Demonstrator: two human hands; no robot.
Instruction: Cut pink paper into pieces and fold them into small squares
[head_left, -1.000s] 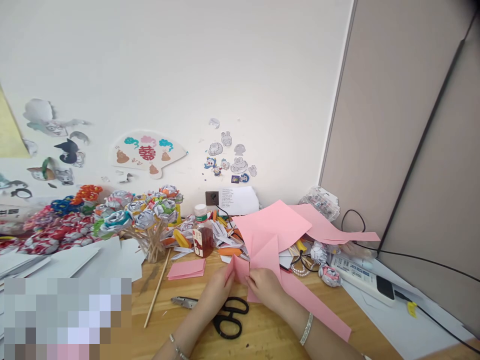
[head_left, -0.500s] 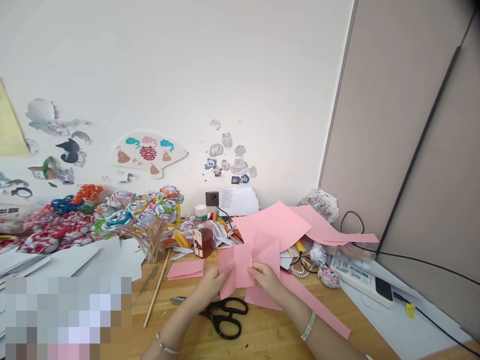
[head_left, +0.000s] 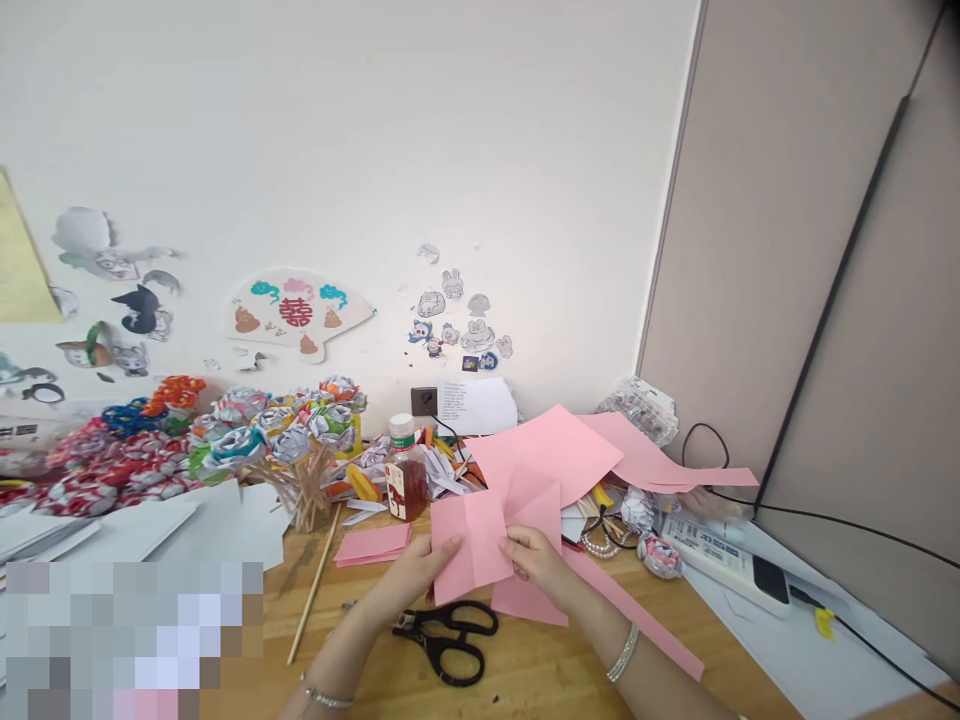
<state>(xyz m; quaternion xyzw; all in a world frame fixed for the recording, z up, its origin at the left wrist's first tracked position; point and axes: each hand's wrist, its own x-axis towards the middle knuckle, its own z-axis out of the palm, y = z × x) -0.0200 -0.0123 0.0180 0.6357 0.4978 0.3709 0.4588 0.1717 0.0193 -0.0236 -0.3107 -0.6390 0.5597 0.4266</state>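
Here, both hands meet over the middle of the wooden worktop [head_left: 525, 680], each gripping the same folded pink paper [head_left: 480, 535]. The left hand [head_left: 420, 572] pinches the paper's lower left part, thumb on top and fingers closed beneath it, while the right hand [head_left: 541, 562] clamps the right side near the central crease, fingers curled shut on the sheet. The paper is lifted off the worktop and tilted toward the camera, with a fold line running down its middle. Just under it a long pink strip [head_left: 637, 625] lies flat on the wood, running off toward the right. Black scissors [head_left: 448, 640] rest on the worktop just below the hands, apart from them. To the left lies a small stack of pink sheets [head_left: 373, 543], and beside that a thin wooden stick [head_left: 313, 583]. Behind the hands stands a small bottle [head_left: 405, 480] of reddish-brown liquid with a white cap, and larger pink sheets [head_left: 559, 450] spread over a clutter of paper scraps. Paper flowers [head_left: 247, 440] on sticks crowd the left back of the worktop. Each wrist wears a bracelet.
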